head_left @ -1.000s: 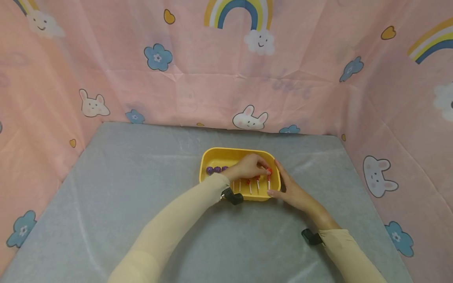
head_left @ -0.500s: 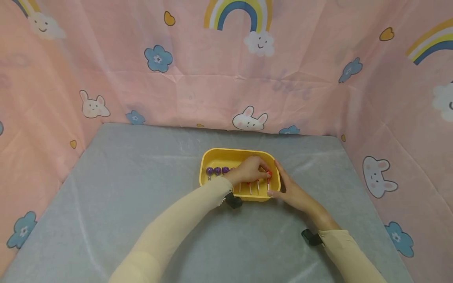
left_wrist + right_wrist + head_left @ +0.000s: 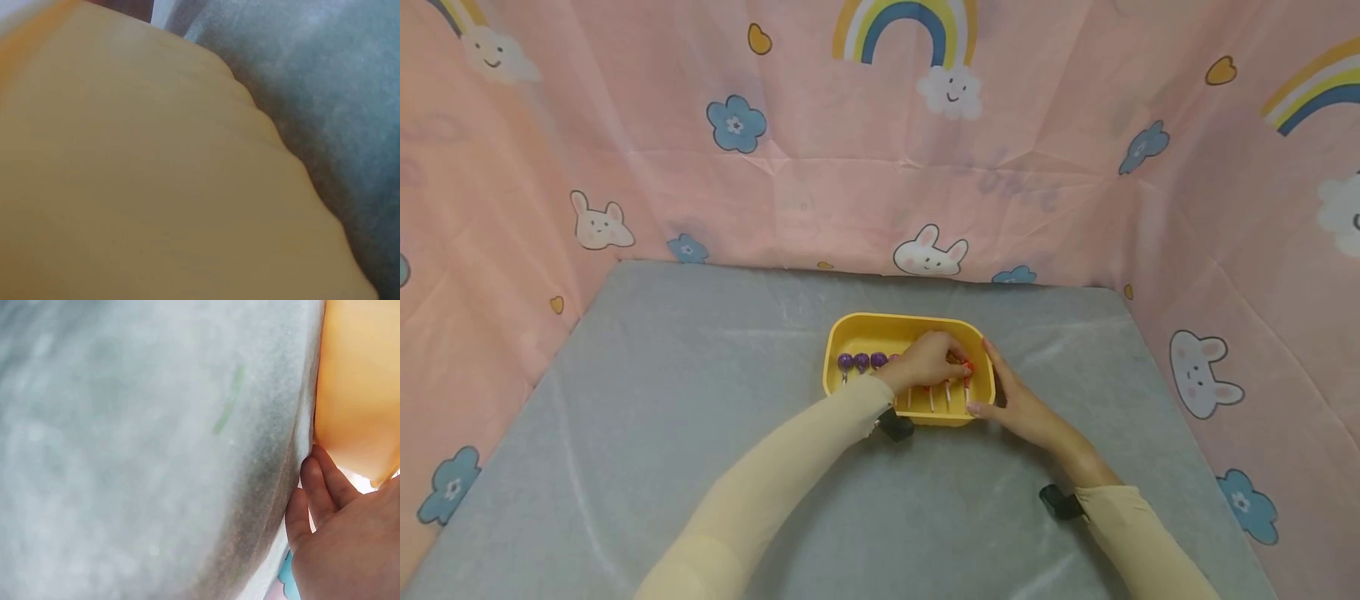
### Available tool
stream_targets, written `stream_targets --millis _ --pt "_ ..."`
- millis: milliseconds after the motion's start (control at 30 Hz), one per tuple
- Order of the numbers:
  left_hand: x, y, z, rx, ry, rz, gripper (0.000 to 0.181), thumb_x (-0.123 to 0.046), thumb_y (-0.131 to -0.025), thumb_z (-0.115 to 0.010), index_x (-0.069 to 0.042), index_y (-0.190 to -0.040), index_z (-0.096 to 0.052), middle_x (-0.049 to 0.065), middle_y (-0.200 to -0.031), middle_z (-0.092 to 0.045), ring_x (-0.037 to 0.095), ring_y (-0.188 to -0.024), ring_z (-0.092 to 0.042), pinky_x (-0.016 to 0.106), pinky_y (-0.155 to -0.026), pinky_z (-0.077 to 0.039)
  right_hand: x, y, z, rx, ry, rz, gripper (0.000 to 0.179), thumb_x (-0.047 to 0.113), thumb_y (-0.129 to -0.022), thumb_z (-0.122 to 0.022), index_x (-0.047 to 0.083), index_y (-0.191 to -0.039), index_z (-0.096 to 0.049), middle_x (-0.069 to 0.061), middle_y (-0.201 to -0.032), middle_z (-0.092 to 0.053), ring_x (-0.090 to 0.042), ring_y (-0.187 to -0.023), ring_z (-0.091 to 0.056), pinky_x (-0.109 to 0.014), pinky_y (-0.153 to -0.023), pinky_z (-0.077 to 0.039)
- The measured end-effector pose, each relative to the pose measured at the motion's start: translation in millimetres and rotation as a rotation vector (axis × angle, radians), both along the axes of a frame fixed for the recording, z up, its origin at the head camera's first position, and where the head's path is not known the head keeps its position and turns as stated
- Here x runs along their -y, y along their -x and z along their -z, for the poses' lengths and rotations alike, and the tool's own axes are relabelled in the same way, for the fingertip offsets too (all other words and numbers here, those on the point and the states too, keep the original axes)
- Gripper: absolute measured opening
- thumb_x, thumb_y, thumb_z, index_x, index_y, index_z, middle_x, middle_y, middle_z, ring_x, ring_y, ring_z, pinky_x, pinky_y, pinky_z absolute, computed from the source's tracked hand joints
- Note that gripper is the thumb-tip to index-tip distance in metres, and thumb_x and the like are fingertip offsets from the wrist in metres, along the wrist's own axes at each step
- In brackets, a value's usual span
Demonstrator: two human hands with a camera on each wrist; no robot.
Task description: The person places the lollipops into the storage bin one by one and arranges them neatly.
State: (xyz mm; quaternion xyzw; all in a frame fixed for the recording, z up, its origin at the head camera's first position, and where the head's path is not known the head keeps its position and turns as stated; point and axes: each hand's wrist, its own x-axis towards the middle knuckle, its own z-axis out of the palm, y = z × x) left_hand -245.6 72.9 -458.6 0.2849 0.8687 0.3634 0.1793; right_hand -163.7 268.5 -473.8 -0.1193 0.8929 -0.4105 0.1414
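Observation:
A yellow tray (image 3: pixel 872 325) on the table holds a row of lollipops. Reaching across it from the left, my left hand (image 3: pixel 927 358) pinches a red lollipop (image 3: pixel 967 388) near its head, at the tray's right end. The lollipop's white stick points toward me. My right hand (image 3: pixel 1018 407) braces the tray's right end, thumb at the front rim and extended fingers along the side. In the right wrist view, fingers (image 3: pixel 317 490) touch the yellow wall (image 3: pixel 359 375). Purple lollipops (image 3: pixel 862 362) lie at the left; the left hand and wrist hide the middle of the row.
A grey cloth (image 3: pixel 737 367) covers the table. Behind and at both sides hangs a pink printed curtain (image 3: pixel 850 192). Dark wrist bands (image 3: pixel 895 425) sit on both arms. A blurred tan-yellow surface (image 3: pixel 137 175) fills most of the left wrist view.
My left hand has moved slightly down toward me, and the red lollipop's stick has shifted a little left. The right hand and tray have stayed in place.

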Motion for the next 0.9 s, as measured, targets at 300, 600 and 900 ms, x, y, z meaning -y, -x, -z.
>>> stream_targets --millis 300,600,900 --pt "-1.2 0.1 3.8 -0.011 0.02 -0.028 0.019 -0.025 -0.094 -0.068 -0.011 -0.105 -0.076 -0.001 -0.09 -0.074 0.009 -0.065 -0.058 0.015 -0.055 -0.046 1.1 -0.2 -0.7 0.009 -0.008 0.008 0.106 0.039 -0.089 -0.072 0.041 -0.157 0.01 -0.012 -0.169 -0.002 -0.042 -0.154 -0.011 -0.069 -0.119 -0.014" --pt "-0.4 -1.6 3.0 -0.034 0.04 -0.035 0.019 -0.025 -0.096 -0.066 -0.011 -0.103 -0.075 -0.002 -0.085 -0.071 0.01 -0.067 -0.057 0.015 -0.056 -0.044 0.9 0.9 0.1 0.018 -0.002 0.007 0.106 0.041 -0.089 -0.072 0.041 -0.157 0.01 -0.01 -0.169 -0.001 -0.041 -0.154 -0.011 -0.068 -0.12 -0.014" --pt "-1.3 -3.5 2.0 -0.119 0.1 -0.036 0.02 -0.027 -0.096 -0.065 -0.011 -0.102 -0.076 -0.002 -0.085 -0.071 0.01 -0.07 -0.057 0.013 -0.06 -0.045 1.4 0.4 1.1 0.013 -0.006 0.01 0.106 0.04 -0.089 -0.072 0.041 -0.157 0.01 -0.01 -0.169 -0.001 -0.04 -0.154 -0.011 -0.068 -0.12 -0.015"
